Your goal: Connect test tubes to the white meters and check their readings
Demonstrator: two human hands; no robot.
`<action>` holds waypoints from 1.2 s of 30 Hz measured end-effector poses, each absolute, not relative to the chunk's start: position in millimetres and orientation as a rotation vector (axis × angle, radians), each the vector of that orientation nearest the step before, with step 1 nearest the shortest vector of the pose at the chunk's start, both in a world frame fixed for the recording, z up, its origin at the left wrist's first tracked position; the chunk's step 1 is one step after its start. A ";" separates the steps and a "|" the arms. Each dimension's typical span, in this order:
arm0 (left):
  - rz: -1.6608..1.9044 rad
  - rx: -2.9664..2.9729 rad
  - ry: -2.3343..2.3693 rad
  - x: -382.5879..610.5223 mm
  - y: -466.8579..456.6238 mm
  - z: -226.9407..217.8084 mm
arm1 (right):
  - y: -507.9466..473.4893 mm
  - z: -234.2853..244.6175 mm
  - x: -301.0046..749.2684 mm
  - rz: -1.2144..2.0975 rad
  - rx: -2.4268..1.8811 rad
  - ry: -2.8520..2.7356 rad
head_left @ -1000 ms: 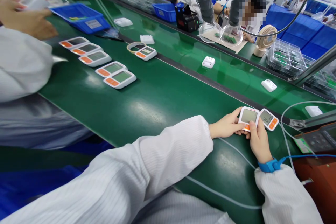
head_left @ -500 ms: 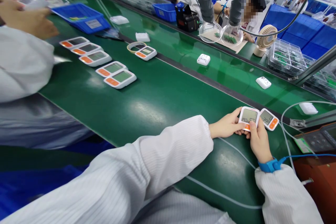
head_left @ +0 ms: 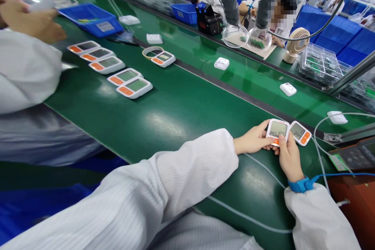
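My left hand (head_left: 254, 138) grips the left side of a small white digital meter (head_left: 277, 129) with an LCD screen and orange buttons. My right hand (head_left: 290, 157) closes on its lower right corner, the thumb pressed over the orange button area. Segments show low on the screen. Just right of it, a second white meter (head_left: 300, 133) is tilted, digits lit on its display; my right fingers partly cover it, and I cannot tell whether they hold it. A blue wrist strap (head_left: 301, 184) circles my right wrist.
Several more meters (head_left: 134, 87) lie to the left, near a co-worker's hand (head_left: 32, 19) and a blue tray (head_left: 90, 19). White housings (head_left: 222, 63) sit on the green conveyor belt (head_left: 249, 74). At right are a looping cable (head_left: 315, 140) and an orange box (head_left: 351, 203).
The white housings on the belt have shifted left. My hands and both meters stay in place; the segments on the held meter's screen look slightly different.
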State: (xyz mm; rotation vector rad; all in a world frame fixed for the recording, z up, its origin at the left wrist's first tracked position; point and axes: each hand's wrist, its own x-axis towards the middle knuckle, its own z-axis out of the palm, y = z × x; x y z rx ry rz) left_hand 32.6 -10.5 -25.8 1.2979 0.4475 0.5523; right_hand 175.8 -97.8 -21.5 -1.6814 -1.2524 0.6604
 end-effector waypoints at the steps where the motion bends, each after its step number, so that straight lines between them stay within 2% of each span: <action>1: 0.553 1.298 0.451 32.8 -10.6 -25.6 | -97.8 -21.4 175.6 0.658 -1.683 -1.252; 30: 0.601 1.358 0.693 31.7 -12.7 -14.8 | -93.3 -34.1 178.9 0.748 -1.571 -1.042; 36: 0.724 1.269 0.673 31.7 -13.4 -12.8 | -100.2 -23.4 173.3 0.589 -1.670 -1.175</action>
